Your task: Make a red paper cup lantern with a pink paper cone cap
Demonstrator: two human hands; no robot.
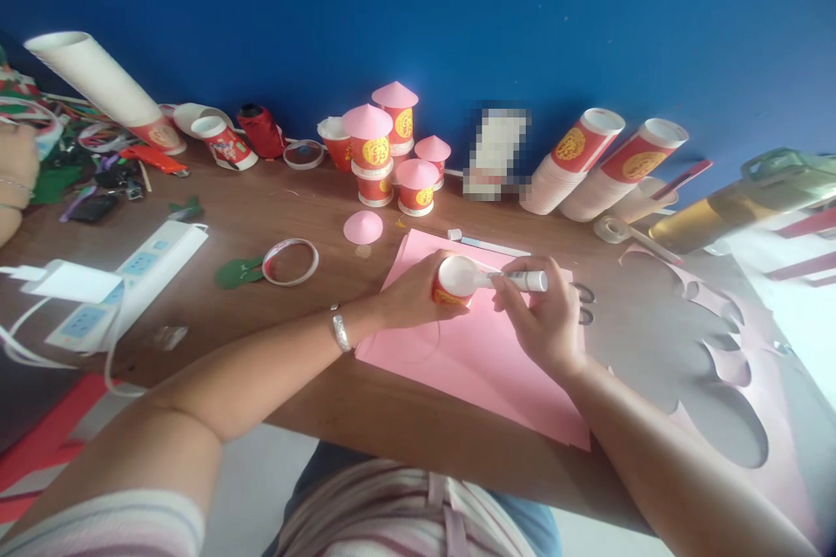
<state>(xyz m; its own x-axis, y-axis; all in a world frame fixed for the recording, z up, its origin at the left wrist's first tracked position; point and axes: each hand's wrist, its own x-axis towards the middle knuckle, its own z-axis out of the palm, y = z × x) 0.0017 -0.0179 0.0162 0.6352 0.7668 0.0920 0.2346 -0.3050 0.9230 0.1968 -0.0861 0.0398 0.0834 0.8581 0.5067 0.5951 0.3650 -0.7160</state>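
My left hand (418, 287) is wrapped round a short red paper cup (450, 294) with yellow print, its white round face turned up. In my right hand (542, 313) is a white pen-like tube (526, 280), its narrow tip at the cup's right edge. Both hands are above a stack of pink paper sheets (483, 374), where a faint drawn circle shows. Just behind the cup lie a small white cap (455, 235) and a slim white stick (489, 245). Scissors (584, 305) lie partly hidden behind my right hand.
Red cups with pink cone tops (369, 144) stand by the blue wall; a loose pink cone (363, 228) lies in front. Stacked paper cups (562, 161) lean at right, near a bottle (718, 200) and cut pink scraps (731, 357). A power strip (140, 278) lies left.
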